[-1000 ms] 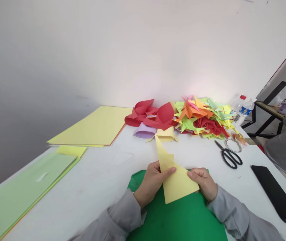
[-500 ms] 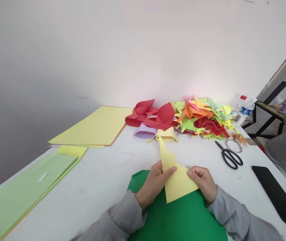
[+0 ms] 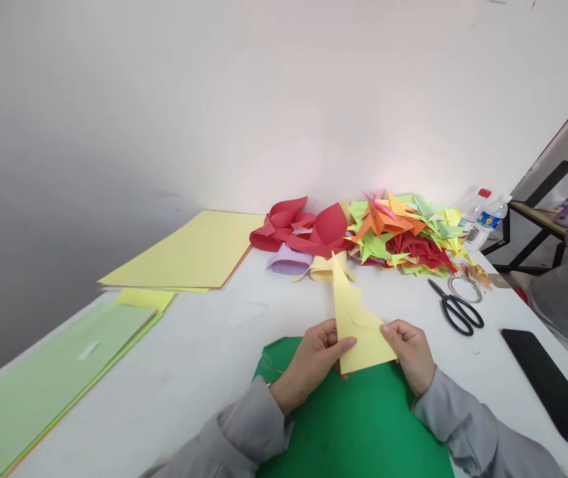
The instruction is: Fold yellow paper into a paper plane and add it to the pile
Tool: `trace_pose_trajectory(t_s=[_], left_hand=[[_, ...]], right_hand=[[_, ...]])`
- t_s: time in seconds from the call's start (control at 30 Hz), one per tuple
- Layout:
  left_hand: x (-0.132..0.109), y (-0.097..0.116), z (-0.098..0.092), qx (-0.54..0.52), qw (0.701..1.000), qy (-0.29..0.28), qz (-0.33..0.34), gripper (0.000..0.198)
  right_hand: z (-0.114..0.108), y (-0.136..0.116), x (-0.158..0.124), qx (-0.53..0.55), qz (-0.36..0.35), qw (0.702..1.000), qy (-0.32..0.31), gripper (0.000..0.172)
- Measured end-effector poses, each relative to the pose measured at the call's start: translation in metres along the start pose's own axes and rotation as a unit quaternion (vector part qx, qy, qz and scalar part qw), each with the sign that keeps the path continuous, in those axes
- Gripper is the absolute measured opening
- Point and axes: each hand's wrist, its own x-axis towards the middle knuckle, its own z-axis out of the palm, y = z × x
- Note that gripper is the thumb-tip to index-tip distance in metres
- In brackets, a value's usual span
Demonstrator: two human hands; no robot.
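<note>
I hold a partly folded yellow paper [image 3: 358, 328] above a green sheet [image 3: 354, 431] lying at the table's near edge. My left hand [image 3: 311, 362] pinches the paper's lower left edge between thumb and fingers. Gripping the right corner is my right hand [image 3: 411, 352], fingers curled. The paper's long pointed tip stands up and away from me, toward the pile of folded pieces.
A heap of coloured origami pieces [image 3: 398, 232] and curled red paper [image 3: 304, 229] lies by the wall. Yellow sheets [image 3: 189, 252] and green sheets [image 3: 50, 378] lie left. Scissors [image 3: 456, 309], tape roll [image 3: 464, 287], bottles [image 3: 483, 216] and a black phone [image 3: 550, 382] sit right.
Both hands lifted the yellow paper and turned it more upright; its lower part rose off the green sheet and the tip swung right.
</note>
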Motion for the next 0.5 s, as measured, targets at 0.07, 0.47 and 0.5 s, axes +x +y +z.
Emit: trace_pose_trajectory(t_s=[0.07,0.47,0.5], left_hand=[[0.0003,-0.0011,-0.0004,0.029,1.000,-0.004,0.004,0.045],[-0.0041,-0.0004,0.0012,0.104,0.994,-0.020,0.003,0.036],[-0.0049,0.0001,0.0007,0.113,0.993,-0.030,-0.001,0.037]], right_hand=[[-0.0001,-0.0023,0.0008,0.005,-0.003,1.000,0.015,0.049],[-0.0039,-0.0072,0.0089,0.039,-0.008,0.996,0.078,0.052],[-0.0043,-0.0072,0.0090,0.041,-0.007,0.996,0.074,0.052]])
